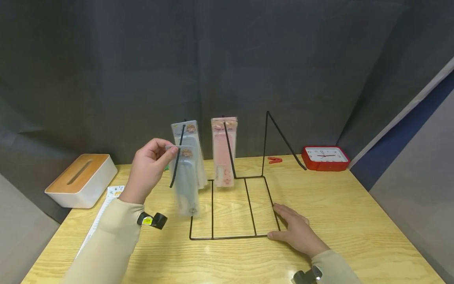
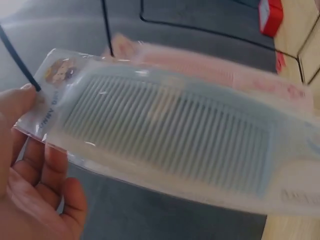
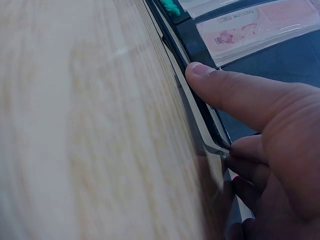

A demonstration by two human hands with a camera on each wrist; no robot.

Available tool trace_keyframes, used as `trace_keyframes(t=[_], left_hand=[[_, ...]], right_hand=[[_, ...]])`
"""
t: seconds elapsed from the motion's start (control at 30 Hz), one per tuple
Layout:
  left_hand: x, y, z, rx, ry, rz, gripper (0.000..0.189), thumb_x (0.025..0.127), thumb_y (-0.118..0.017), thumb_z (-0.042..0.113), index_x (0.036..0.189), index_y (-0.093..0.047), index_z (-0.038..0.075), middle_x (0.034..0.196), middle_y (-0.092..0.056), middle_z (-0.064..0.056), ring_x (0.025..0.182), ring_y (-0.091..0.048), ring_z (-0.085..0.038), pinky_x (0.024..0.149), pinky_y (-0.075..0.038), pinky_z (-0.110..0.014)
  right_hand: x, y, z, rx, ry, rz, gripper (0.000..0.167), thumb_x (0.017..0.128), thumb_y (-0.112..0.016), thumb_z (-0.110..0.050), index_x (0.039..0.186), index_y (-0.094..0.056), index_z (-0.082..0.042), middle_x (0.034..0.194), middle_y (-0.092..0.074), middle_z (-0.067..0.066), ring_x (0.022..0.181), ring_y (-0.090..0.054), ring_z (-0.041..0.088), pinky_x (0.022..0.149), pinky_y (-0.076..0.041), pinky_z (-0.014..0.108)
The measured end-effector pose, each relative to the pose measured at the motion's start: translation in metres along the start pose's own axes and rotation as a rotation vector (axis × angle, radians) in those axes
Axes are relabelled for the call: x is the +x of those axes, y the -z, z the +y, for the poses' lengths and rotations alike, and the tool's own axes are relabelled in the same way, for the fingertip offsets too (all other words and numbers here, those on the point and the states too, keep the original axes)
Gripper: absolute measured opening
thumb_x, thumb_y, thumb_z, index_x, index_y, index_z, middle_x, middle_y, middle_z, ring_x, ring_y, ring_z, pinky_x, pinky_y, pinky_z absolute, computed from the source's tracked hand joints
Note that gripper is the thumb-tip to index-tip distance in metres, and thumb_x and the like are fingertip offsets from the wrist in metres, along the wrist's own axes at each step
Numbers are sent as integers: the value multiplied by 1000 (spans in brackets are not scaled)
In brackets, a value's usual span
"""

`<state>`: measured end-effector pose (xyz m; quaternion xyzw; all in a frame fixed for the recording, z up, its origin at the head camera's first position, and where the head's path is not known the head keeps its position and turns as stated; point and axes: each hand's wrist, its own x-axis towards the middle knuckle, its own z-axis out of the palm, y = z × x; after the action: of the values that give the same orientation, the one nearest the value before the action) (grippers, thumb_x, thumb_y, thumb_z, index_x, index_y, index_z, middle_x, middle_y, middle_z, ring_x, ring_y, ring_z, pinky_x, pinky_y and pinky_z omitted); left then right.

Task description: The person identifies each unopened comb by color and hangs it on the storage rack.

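My left hand (image 1: 150, 165) pinches the top of a bagged blue comb (image 2: 165, 135) between thumb and fingers. The comb hangs down beside the left prong of a black wire rack (image 1: 234, 237); in the left wrist view that prong meets the bag at my thumb, and I cannot tell whether it passes through. Behind it, more bagged blue combs (image 1: 199, 157) hang on the same prong. Bagged pink combs (image 1: 222, 152) hang on the middle prong. My right hand (image 1: 296, 228) holds the rack's near right corner, thumb on the front bar, fingers at the side bar.
The rack's right prong (image 1: 283, 138) is bare and points forward. A red clock (image 1: 325, 158) stands at the back right, near a small red clip (image 1: 274, 160). At left are a tissue box (image 1: 81, 181) with a wooden lid and a long white bagged item (image 1: 95, 215).
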<state>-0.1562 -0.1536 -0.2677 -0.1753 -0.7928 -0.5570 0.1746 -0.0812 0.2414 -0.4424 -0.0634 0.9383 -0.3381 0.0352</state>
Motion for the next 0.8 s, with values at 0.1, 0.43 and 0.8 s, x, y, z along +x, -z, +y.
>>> trace_keyframes(t=[0.1, 0.43, 0.8], left_hand=[[16, -2, -5, 28, 45, 21, 30, 96, -70, 37, 103, -65, 8, 85, -59, -2, 74, -50, -16, 60, -43, -26], [49, -7, -25, 62, 187, 127, 38, 91, -74, 43, 102, -63, 8, 94, -61, 0, 89, -54, -16, 72, -46, -26], [30, 20, -85, 204, 332, 102, 40, 95, -67, 45, 107, -61, 8, 98, -57, -3, 87, -52, -16, 69, -45, -26]], right_hand=[[-1, 1, 0, 4, -4, 1, 98, 77, -82, -54, 151, -42, -2, 158, -38, 17, 146, -28, 42, 110, -15, 67], [-1, 1, -4, 14, 2, 9, 96, 77, -83, -50, 151, -43, -4, 157, -39, 15, 146, -29, 42, 110, -15, 66], [-1, -1, 0, -6, 9, 13, 96, 78, -83, -50, 152, -42, -5, 157, -39, 14, 146, -30, 41, 110, -16, 64]])
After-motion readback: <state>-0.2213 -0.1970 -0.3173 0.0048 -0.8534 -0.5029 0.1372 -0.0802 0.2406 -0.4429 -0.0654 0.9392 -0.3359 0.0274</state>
